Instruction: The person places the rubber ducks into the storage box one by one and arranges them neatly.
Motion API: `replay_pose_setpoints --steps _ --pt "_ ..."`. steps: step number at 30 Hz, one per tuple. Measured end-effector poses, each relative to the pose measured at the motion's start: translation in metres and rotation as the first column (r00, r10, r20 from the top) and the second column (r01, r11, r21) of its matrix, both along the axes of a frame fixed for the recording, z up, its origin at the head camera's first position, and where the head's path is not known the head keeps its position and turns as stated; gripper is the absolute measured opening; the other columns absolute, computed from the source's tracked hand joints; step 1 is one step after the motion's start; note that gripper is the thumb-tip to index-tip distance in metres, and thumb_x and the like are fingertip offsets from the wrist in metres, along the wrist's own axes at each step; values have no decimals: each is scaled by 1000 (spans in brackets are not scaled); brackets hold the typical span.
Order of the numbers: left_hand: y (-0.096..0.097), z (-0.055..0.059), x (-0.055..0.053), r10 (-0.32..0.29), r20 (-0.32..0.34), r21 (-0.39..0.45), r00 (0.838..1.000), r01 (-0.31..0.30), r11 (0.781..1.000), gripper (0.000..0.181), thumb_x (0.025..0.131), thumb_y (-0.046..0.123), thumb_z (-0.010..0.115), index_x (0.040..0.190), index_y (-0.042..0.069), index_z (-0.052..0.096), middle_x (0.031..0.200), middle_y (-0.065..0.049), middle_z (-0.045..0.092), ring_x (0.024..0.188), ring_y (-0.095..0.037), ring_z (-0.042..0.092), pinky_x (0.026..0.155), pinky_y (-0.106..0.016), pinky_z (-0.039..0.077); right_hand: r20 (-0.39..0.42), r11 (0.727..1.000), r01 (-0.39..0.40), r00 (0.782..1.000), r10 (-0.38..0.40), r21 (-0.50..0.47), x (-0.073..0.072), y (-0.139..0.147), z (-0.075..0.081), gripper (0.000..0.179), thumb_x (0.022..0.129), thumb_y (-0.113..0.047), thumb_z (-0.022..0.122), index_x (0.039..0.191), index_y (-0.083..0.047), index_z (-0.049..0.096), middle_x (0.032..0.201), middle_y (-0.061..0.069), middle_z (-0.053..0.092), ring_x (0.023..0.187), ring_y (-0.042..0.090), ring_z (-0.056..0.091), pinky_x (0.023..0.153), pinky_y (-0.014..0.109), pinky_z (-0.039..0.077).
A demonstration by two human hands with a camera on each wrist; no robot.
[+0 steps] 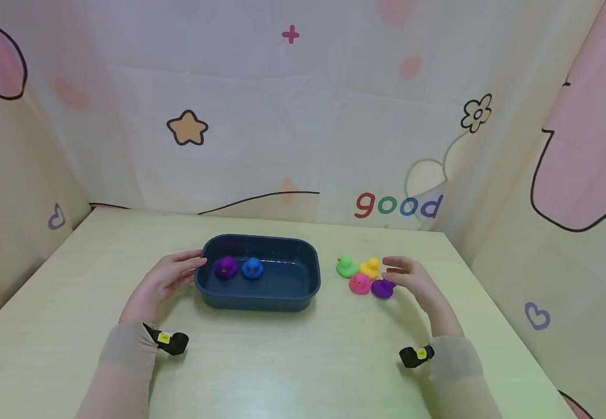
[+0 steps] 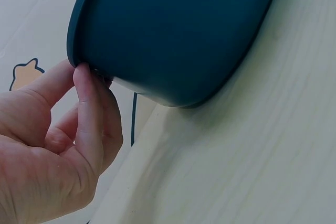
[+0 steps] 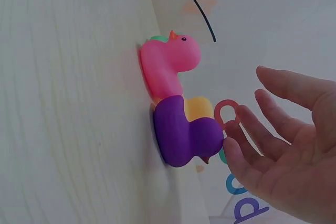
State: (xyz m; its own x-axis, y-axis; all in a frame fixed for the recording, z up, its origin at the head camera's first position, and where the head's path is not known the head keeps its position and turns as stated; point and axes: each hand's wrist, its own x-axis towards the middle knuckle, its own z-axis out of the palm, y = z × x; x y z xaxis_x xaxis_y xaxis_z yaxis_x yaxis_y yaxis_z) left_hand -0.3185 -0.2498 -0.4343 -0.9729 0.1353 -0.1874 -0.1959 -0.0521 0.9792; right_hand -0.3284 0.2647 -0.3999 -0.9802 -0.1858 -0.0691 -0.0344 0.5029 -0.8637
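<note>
A dark blue rectangular basin (image 1: 261, 302) stands on the table, with a purple rubber duck (image 1: 226, 267) and a blue rubber duck (image 1: 252, 269) inside its left half. At its left end, my left hand (image 1: 169, 274) pinches the rim with thumb and fingertips, also visible in the left wrist view. To the right of the basin, a green duck (image 1: 347, 267), a yellow duck (image 1: 369, 269), a pink duck (image 1: 360, 284) and another purple duck (image 3: 181, 135) sit in a cluster. My right hand (image 3: 286, 135) is beside this purple duck, fingers spread and loosely bent, one fingertip right at its head.
The pale wooden table (image 1: 282, 361) reaches back to a printed curtain (image 1: 292, 116), which also encloses both sides. A small black camera (image 1: 173, 343) is strapped to the left wrist, and another black camera (image 1: 416, 356) to the right wrist.
</note>
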Motion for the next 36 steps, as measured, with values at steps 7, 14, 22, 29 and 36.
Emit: replay_pose_setpoints --steps 7,14,22,29,36 --pt "-1 0 1 -1 -4 -5 1000 1 1000 69 96 17 64 150 -7 29 90 16 67 77 2 64 71 -12 53 13 999 15 1000 -15 28 -1 9 -8 54 97 -15 57 143 8 39 147 29 41 130 42 47 111 55 35" --pt "-1 -1 0 0 -4 -10 1000 0 1000 69 96 18 64 150 -7 29 91 17 66 78 3 64 72 -12 53 64 998 15 998 -18 57 0 15 -16 55 97 -19 59 142 8 43 144 28 46 120 32 56 105 50 43" --pt "-1 -1 0 3 -4 -7 1000 -3 1000 67 96 17 63 150 -7 30 90 17 67 77 3 64 71 -12 53 97 997 -3 995 -5 82 -2 19 -25 52 95 -18 61 139 7 47 140 27 50 106 19 55 87 28 46" --pt "-1 -1 -1 6 -4 -11 1000 -6 1000 67 96 16 63 149 -8 30 87 18 67 75 3 63 70 -12 53 97 996 -23 995 14 83 -4 21 -29 50 94 -15 61 138 8 48 139 27 50 111 24 51 85 26 44" --pt "-1 -2 -1 7 -3 -4 1000 -7 1000 68 95 17 64 149 -8 30 87 17 67 74 2 63 70 -13 53 98 996 -6 995 -3 90 -5 21 -32 49 95 -16 62 136 7 51 137 26 52 118 30 52 95 35 46"
